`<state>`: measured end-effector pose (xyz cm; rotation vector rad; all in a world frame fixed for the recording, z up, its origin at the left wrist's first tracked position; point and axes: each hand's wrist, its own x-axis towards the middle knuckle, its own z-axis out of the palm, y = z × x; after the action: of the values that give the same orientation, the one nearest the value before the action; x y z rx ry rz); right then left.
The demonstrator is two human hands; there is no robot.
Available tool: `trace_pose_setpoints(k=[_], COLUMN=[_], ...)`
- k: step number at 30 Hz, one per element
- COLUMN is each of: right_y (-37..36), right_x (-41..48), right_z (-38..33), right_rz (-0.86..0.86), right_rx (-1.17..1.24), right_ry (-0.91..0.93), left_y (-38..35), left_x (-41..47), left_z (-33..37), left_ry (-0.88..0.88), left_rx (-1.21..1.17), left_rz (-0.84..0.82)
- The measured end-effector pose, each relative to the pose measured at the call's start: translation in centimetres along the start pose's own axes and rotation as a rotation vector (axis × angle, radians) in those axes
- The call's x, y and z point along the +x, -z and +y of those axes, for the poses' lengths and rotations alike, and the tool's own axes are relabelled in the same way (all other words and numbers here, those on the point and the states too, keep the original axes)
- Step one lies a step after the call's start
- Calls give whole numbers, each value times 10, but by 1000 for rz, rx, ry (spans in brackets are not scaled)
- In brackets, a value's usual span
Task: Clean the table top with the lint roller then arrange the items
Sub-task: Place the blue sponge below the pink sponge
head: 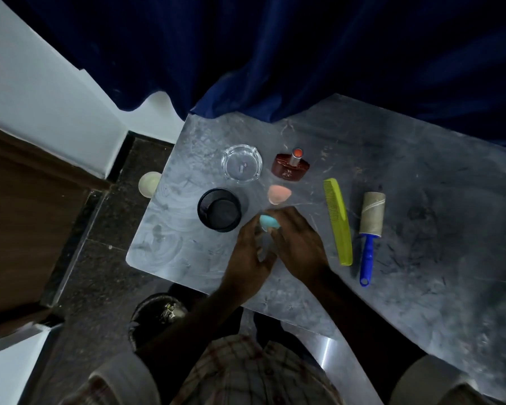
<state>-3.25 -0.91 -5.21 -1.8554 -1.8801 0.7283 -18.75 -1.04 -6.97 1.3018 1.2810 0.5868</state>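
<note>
Arranging step: both hands, left hand (250, 252) and right hand (298, 244), pinch the blue sponge (269, 223) beside the mesh cup (219, 209); next, set it near the cup.

We've got one view only, head cam, wide-angle, so no overlap w/ any other view. It sits above the table (421, 200) and looks steeply down, almost top-down, tilted a bit fwd. Our own checked shirt (246, 372) fills the bottom edge, both forearms reach up into the centre. Table runs diagonally, near corner lower left, far edge under a blue curtain (275, 54) at top. Floor (100, 244) and a wall (41, 83) show at left. Close range: hands mid-frame, edges bent by the lens.
</note>
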Motion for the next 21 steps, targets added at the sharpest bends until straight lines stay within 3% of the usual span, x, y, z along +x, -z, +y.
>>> trace_pose_setpoints(k=[16, 21], right_y=[2, 23], right_x=[-10, -18], right_z=[-6, 7], right_rz=[-40, 163], right_rx=[45, 32], right_ry=[-131, -279], left_y=[3, 7], left_x=[5, -9], left_z=[7, 2], left_ry=[42, 113], left_rx=[-44, -93], left_rz=[-16, 83])
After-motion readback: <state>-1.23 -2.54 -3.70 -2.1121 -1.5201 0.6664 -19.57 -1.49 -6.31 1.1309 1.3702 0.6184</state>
